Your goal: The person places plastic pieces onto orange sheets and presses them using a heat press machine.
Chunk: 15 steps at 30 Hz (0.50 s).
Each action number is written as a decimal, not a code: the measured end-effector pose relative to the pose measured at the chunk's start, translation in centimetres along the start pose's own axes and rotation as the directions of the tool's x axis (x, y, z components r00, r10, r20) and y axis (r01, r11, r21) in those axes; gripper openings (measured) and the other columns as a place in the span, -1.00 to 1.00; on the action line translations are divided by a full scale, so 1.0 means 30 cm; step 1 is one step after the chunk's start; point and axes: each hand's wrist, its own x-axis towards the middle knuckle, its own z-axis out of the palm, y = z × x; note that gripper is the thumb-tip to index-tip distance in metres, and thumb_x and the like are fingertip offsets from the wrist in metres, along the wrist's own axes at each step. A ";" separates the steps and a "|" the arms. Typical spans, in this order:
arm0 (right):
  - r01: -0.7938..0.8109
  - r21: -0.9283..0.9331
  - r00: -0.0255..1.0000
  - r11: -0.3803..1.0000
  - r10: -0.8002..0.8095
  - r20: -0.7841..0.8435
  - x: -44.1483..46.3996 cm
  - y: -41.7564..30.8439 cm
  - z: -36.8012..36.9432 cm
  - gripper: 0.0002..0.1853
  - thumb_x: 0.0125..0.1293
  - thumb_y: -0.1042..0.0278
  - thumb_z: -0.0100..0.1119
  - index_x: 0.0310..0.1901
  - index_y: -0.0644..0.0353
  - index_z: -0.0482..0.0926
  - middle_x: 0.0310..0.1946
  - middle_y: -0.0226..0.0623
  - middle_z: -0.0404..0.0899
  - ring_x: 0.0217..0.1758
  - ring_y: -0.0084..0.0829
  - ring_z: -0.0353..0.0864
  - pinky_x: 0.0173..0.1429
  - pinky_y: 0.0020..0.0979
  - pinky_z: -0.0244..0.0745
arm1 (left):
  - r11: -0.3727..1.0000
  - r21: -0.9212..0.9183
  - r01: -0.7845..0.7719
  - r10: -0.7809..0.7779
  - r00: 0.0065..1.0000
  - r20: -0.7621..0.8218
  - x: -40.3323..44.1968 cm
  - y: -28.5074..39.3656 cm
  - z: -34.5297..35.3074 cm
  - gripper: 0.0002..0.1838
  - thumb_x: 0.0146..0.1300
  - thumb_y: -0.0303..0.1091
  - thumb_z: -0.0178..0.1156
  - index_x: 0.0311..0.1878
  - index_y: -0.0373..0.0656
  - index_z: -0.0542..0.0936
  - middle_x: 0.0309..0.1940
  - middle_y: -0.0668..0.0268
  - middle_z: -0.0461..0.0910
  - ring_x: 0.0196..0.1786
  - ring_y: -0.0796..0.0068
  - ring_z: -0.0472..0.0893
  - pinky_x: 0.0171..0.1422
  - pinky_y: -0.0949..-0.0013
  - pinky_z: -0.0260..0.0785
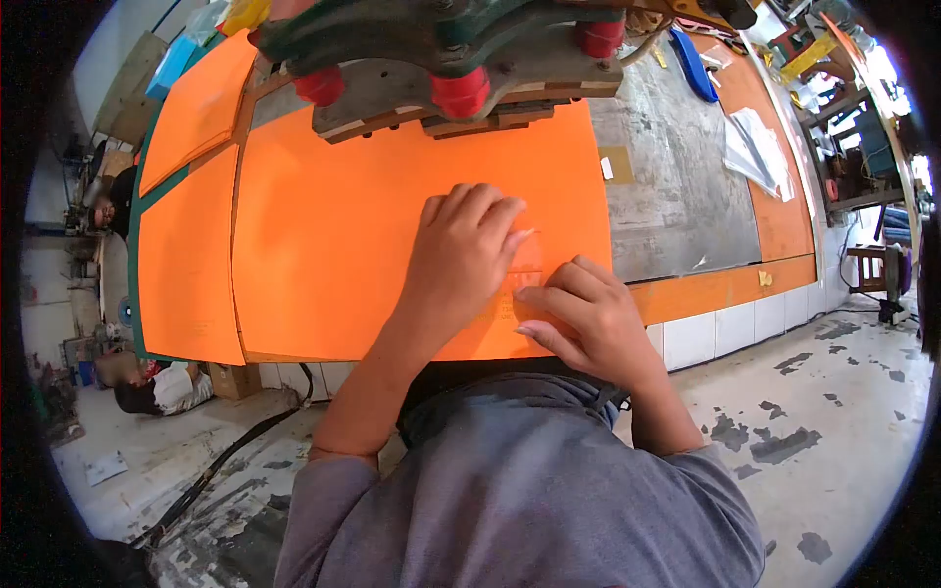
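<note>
A large orange sheet lies flat in front of me, its far edge under the machine head. Over its right half, my left hand is closed, thumb and forefinger pinched together. A faint, see-through patch shows beside those fingertips; whether they hold it I cannot tell. My right hand rests low at the sheet's right edge, fingers bent and the thumb apart from the forefinger, near faint printed marks on the sheet.
Above the sheet hangs a green press head with red cylinders. More orange sheets lie to the left. On the right are a grey metal plate, clear plastic bags and a blue tool. Another person is at lower left.
</note>
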 end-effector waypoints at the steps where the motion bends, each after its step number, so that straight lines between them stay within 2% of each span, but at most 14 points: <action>1: 0.026 -0.005 1.000 1.000 -0.026 -0.007 -0.003 0.006 0.003 -0.69 0.34 0.10 0.48 -0.10 0.17 0.73 -0.25 -0.23 0.60 -0.16 -0.16 0.60 -0.04 -0.18 0.56 | 1.000 -0.021 -0.021 0.021 1.000 0.002 0.010 0.007 0.011 -0.77 0.40 -0.29 0.38 0.03 -0.14 0.67 -0.10 0.26 0.62 0.05 0.15 0.61 0.17 0.06 0.37; 4: 0.037 -0.010 0.999 0.999 -0.037 0.000 -0.007 0.016 0.003 -0.70 0.34 0.08 0.48 -0.12 0.15 0.73 -0.25 -0.24 0.59 -0.18 -0.17 0.57 -0.06 -0.17 0.54 | 0.999 -0.044 -0.012 0.013 0.999 0.031 0.027 0.028 0.037 -0.83 0.38 -0.30 0.39 -0.09 -0.12 0.63 -0.18 0.29 0.59 0.01 0.16 0.60 0.14 0.07 0.33; 6: 0.039 -0.020 0.999 0.999 -0.039 -0.003 -0.001 0.015 0.008 -0.70 0.34 0.07 0.48 -0.12 0.13 0.73 -0.25 -0.25 0.59 -0.18 -0.18 0.56 -0.06 -0.17 0.54 | 1.000 -0.020 0.001 -0.001 1.000 -0.030 0.032 0.030 0.062 -0.86 0.38 -0.32 0.38 -0.16 -0.10 0.60 -0.21 0.30 0.58 -0.01 0.17 0.60 0.12 0.04 0.29; 11: 0.022 -0.061 1.000 0.998 -0.021 0.011 0.005 0.009 0.018 -0.71 0.34 0.05 0.47 -0.12 0.07 0.73 -0.27 -0.29 0.58 -0.18 -0.20 0.56 -0.06 -0.18 0.53 | 0.986 -0.044 0.160 -0.162 0.985 -0.053 0.030 0.025 0.086 -0.87 0.37 -0.38 0.35 -0.20 -0.09 0.55 -0.24 0.26 0.57 -0.05 0.12 0.60 0.08 0.03 0.26; 13: -0.024 -0.114 0.998 0.993 0.029 0.049 0.005 0.004 0.017 -0.73 0.34 0.04 0.47 -0.11 0.02 0.73 -0.26 -0.30 0.59 -0.18 -0.21 0.56 -0.06 -0.18 0.53 | 0.969 0.093 0.229 -0.207 0.958 -0.199 0.018 -0.020 0.087 -0.83 0.34 -0.34 0.35 -0.21 -0.09 0.52 -0.20 0.24 0.56 -0.04 0.15 0.58 0.11 0.02 0.26; 15: -0.020 -0.126 0.999 0.992 0.025 0.041 0.007 0.004 0.018 -0.72 0.34 0.04 0.48 -0.09 0.01 0.73 -0.25 -0.30 0.60 -0.18 -0.21 0.56 -0.06 -0.18 0.54 | 0.946 0.132 0.295 -0.251 0.928 -0.276 -0.018 -0.088 0.040 -0.84 0.37 -0.35 0.37 -0.19 -0.08 0.53 -0.24 0.22 0.58 -0.05 0.07 0.60 0.10 -0.01 0.27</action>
